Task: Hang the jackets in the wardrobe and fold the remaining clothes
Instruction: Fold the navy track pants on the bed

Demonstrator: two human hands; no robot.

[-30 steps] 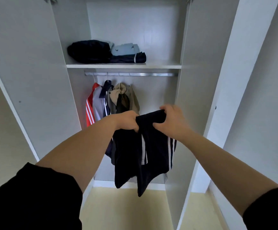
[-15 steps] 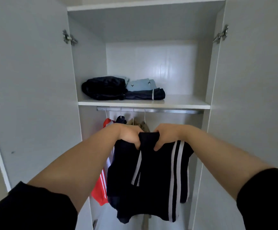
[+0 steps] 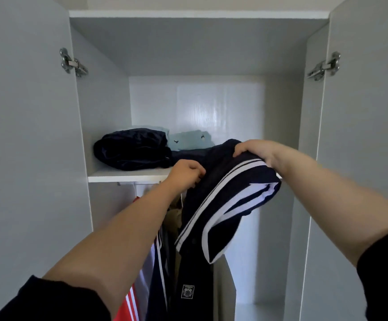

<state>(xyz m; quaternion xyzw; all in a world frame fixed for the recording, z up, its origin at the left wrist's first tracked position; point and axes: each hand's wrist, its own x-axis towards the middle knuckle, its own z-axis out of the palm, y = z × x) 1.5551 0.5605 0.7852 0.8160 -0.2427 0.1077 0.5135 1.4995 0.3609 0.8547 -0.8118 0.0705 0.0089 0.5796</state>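
Overhead, head view: folded navy garment (image 3: pixel 220 205) with white side stripes, white lining showing at fold, held at front edge of wardrobe shelf (image 3: pixel 128 176). Left hand (image 3: pixel 187 173) pinches its left edge; right hand (image 3: pixel 255 151) curls over its top. On shelf: dark folded bundle (image 3: pixel 131 149), pale blue folded piece (image 3: pixel 189 140). Below shelf: hung jackets (image 3: pixel 158 262).

Folded clothes (image 3: pixel 132 148) lie on the shelf (image 3: pixel 128 176), above hanging jackets (image 3: pixel 162 262)

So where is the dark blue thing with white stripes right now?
In the head view, the folded navy white-striped garment is held by both hands at the front edge of the white wardrobe shelf, right of the dark folded bundle there.
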